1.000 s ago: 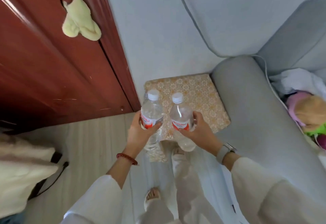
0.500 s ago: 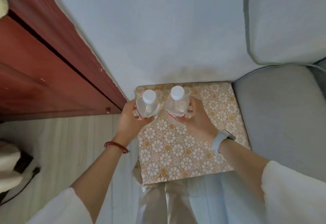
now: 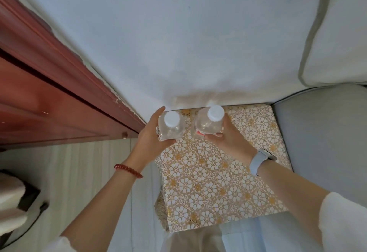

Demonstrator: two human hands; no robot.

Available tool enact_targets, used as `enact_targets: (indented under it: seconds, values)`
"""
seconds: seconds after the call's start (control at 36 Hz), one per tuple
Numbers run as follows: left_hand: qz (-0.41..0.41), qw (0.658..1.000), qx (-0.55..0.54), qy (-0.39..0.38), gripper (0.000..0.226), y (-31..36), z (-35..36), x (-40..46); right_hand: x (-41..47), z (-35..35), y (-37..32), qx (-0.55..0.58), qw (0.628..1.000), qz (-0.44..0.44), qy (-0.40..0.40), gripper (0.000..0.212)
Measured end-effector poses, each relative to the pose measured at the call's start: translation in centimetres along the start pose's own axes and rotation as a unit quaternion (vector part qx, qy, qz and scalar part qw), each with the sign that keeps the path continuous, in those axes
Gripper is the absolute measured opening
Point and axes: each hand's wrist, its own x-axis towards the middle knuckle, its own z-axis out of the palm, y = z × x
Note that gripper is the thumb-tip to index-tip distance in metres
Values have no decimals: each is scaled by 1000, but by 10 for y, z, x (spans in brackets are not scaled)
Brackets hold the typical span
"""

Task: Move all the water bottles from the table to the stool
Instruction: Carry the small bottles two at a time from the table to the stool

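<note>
Seen from above, the person is holding two clear water bottles with white caps at the far edge of the stool (image 3: 218,172), which is showing a floral gold-and-white cover. The left hand (image 3: 151,138) is wrapping its fingers and thumb around the left bottle (image 3: 171,126), at about the 11 o'clock corner of the stool top. The right hand (image 3: 230,138) is grasping the right bottle (image 3: 209,121), which is sitting at roughly 12 o'clock on the stool top, just beside the other one; a slip of red label is peeking out under its shoulder. Both bottles are standing upright, caps pointing toward the camera, with a narrow gap between them. Whether their bases are already resting on the cover cannot be told from this angle.

A red bead bracelet (image 3: 128,170) is circling the left wrist, and a pale blue watch (image 3: 258,161) is strapped on the right wrist. White sleeves are showing at the bottom corners of the view.

A pale wall (image 3: 178,43) is rising behind the stool at 12 o'clock. A red-brown wooden door (image 3: 49,102) is standing toward 9 o'clock, and a grey sofa arm (image 3: 327,132) is touching the stool at 3 o'clock. Light wooden flooring (image 3: 79,182) is lying at 8 o'clock.
</note>
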Motion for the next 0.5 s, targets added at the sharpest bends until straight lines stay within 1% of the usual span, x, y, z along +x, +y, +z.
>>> enact_targets:
  seconds: [0.06,0.11,0.19,0.25,0.33,0.39,0.5]
  values:
    - [11,1000,5,14,94,7,-4,-3,-4,-6,-8,3,1000,7,11,88]
    - [44,998,20,41,89,15,-7,-6,-8,-11,-17,-23,999,-22,30,91]
    - [116,984,104,83,71,34,-14,-9,-12,-16,-34,-103,990,-76,52,81]
    - [140,972,167,90,59,44,-16,-10,-12,-16,-40,-134,985,-79,70,67]
    - [119,969,200,85,48,43,-11,-13,-11,-11,-41,-148,984,-53,90,46]
    - [102,971,198,89,44,44,-12,-16,-11,-9,-44,-148,984,-53,82,42]
    - [86,972,187,112,44,48,-17,-12,-6,-7,-54,-135,986,-65,69,39]
